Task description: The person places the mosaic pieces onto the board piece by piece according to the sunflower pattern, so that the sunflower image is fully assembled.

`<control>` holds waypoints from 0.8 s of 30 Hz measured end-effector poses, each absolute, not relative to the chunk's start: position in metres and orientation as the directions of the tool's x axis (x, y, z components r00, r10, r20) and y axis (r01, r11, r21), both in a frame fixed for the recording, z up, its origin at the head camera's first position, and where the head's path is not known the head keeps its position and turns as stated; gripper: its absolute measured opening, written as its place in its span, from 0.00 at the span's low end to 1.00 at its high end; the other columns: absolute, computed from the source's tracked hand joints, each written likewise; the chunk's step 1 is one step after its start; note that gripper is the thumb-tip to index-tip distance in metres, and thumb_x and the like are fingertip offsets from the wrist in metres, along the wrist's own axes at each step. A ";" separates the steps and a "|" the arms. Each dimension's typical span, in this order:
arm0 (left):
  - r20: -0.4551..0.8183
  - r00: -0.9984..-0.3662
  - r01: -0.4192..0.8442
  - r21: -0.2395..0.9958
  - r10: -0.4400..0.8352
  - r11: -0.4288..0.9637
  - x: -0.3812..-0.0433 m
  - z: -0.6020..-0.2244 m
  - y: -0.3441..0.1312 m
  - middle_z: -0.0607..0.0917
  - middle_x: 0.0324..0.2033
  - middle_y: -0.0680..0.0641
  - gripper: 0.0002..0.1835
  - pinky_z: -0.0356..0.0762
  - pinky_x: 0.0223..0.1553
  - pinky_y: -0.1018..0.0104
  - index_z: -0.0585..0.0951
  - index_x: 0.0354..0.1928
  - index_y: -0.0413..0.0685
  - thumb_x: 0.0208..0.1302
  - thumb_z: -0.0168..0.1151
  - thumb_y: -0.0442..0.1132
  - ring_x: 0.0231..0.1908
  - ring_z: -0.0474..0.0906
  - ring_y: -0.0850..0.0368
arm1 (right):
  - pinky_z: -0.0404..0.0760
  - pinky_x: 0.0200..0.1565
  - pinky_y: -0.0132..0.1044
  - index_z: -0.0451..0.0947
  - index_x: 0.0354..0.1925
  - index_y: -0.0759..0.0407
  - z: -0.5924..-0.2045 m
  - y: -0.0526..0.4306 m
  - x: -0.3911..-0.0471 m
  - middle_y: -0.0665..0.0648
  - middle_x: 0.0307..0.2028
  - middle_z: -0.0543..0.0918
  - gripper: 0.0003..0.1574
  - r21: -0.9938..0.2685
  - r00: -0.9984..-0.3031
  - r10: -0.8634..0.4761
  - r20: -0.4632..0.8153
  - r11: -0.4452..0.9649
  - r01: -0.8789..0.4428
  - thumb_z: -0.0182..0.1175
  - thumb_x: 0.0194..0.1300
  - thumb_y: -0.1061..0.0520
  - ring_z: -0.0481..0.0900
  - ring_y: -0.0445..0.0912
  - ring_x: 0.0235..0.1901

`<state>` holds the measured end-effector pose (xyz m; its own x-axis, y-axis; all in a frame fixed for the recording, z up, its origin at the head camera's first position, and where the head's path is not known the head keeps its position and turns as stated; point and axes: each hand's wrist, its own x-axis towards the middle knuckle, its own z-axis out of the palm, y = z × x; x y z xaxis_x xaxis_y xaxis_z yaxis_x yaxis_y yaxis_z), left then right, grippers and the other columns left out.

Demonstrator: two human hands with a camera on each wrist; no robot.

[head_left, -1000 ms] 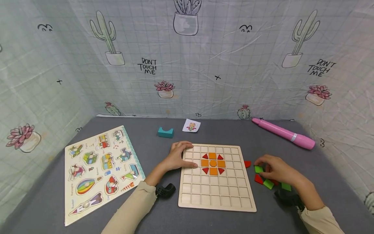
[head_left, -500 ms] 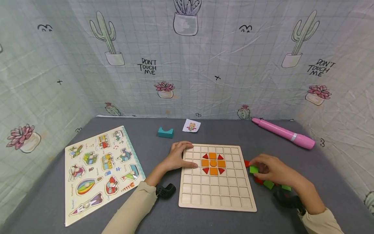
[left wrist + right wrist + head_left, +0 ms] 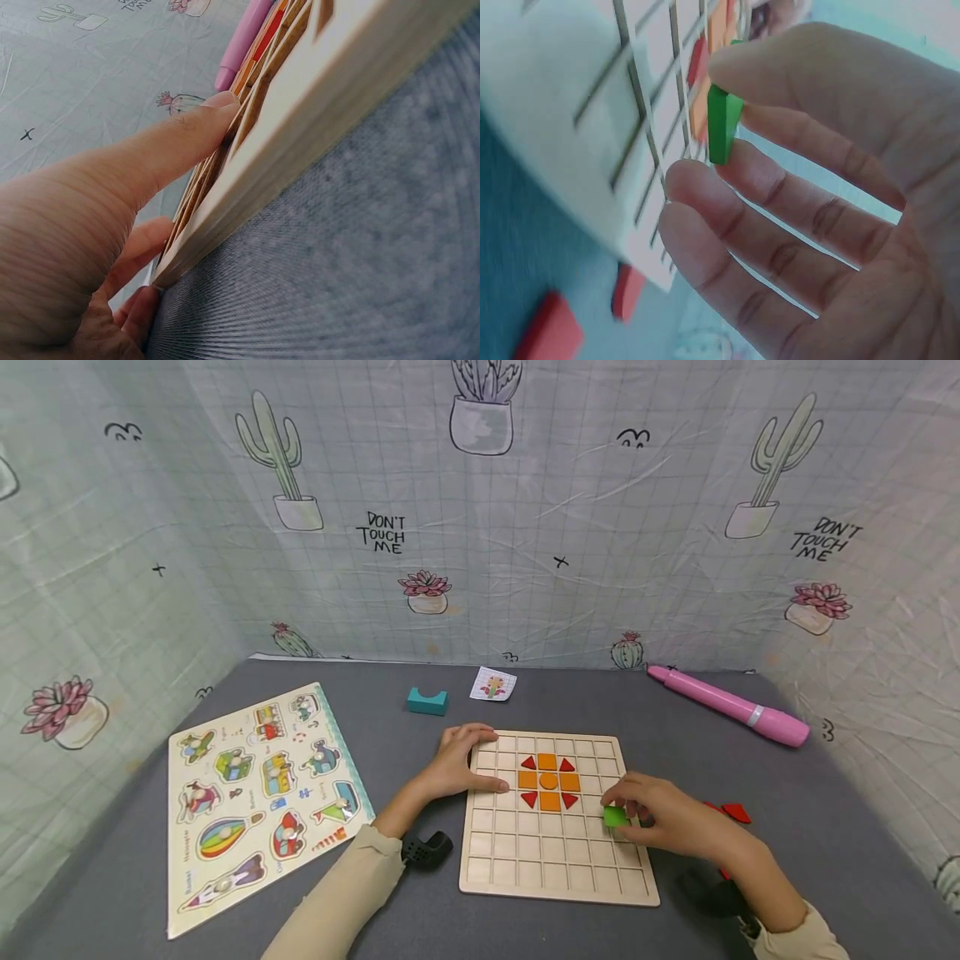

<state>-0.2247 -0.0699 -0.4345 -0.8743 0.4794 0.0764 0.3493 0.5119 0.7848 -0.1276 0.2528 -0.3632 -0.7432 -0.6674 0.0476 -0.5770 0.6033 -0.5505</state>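
My right hand (image 3: pixel 660 814) pinches a green square tile (image 3: pixel 615 817) between thumb and fingertips, over the right side of the wooden grid board (image 3: pixel 525 868). In the right wrist view the green tile (image 3: pixel 718 124) stands tilted on edge, close to the grid lines. Around an orange circle (image 3: pixel 549 781) on the board lie several orange squares (image 3: pixel 547 762), with red triangles (image 3: pixel 567 765) at the corners. My left hand (image 3: pixel 453 768) holds the board's upper left edge, its thumb (image 3: pixel 180 135) lying on the top face and its other fingers at the edge.
Loose red pieces (image 3: pixel 737 812) lie right of the board, partly behind my right arm. Further back are a pink pen-shaped tube (image 3: pixel 727 702), a small picture card (image 3: pixel 492 684) and a teal block (image 3: pixel 427 702). A vehicle peg puzzle (image 3: pixel 255 810) lies at left.
My right hand has picked up the green tile from the loose pieces and carried it left over the board. My left hand stays at the board's edge.
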 end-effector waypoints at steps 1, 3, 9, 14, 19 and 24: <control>0.082 -0.874 0.354 0.782 0.479 0.512 -0.224 -0.434 -0.070 0.68 0.66 0.43 0.40 0.56 0.62 0.43 0.75 0.62 0.43 0.45 0.79 0.46 0.64 0.51 0.43 | 0.76 0.33 0.33 0.79 0.47 0.63 -0.364 0.249 -0.128 0.47 0.37 0.73 0.15 -0.561 -0.744 -0.668 0.028 0.605 -0.565 0.67 0.61 0.62 0.71 0.38 0.32; 0.092 -0.873 0.362 0.779 0.479 0.511 -0.224 -0.433 -0.070 0.68 0.66 0.43 0.40 0.56 0.62 0.43 0.75 0.62 0.42 0.45 0.79 0.46 0.64 0.52 0.42 | 0.77 0.34 0.33 0.79 0.47 0.62 -0.365 0.241 -0.128 0.48 0.38 0.75 0.15 -0.573 -0.742 -0.670 -0.002 0.609 -0.548 0.66 0.62 0.61 0.71 0.38 0.33; 0.085 -0.875 0.353 0.784 0.476 0.510 -0.223 -0.430 -0.070 0.68 0.66 0.44 0.40 0.55 0.63 0.43 0.75 0.62 0.42 0.45 0.80 0.46 0.65 0.52 0.43 | 0.77 0.36 0.31 0.80 0.48 0.60 -0.370 0.221 -0.130 0.49 0.42 0.76 0.16 -0.620 -0.740 -0.667 -0.088 0.617 -0.484 0.66 0.61 0.60 0.71 0.37 0.33; 0.086 -0.874 0.359 0.778 0.479 0.516 -0.223 -0.431 -0.070 0.68 0.65 0.44 0.40 0.56 0.62 0.44 0.75 0.62 0.42 0.45 0.80 0.46 0.64 0.52 0.43 | 0.76 0.37 0.31 0.81 0.47 0.59 -0.373 0.209 -0.130 0.47 0.39 0.74 0.14 -0.613 -0.728 -0.681 -0.077 0.609 -0.504 0.65 0.61 0.62 0.71 0.38 0.34; 0.085 -0.871 0.362 0.776 0.483 0.516 -0.223 -0.432 -0.070 0.68 0.66 0.43 0.40 0.56 0.62 0.43 0.75 0.62 0.43 0.46 0.79 0.46 0.65 0.52 0.42 | 0.76 0.37 0.31 0.81 0.44 0.58 -0.375 0.198 -0.130 0.47 0.37 0.75 0.11 -0.595 -0.722 -0.690 -0.055 0.603 -0.531 0.65 0.61 0.63 0.71 0.38 0.34; 0.087 -0.873 0.361 0.776 0.479 0.517 -0.224 -0.433 -0.071 0.68 0.66 0.43 0.40 0.57 0.62 0.44 0.75 0.62 0.42 0.45 0.80 0.46 0.64 0.52 0.42 | 0.74 0.35 0.30 0.81 0.39 0.57 -0.378 0.191 -0.129 0.47 0.36 0.76 0.08 -0.572 -0.735 -0.678 -0.018 0.610 -0.548 0.66 0.60 0.63 0.70 0.37 0.32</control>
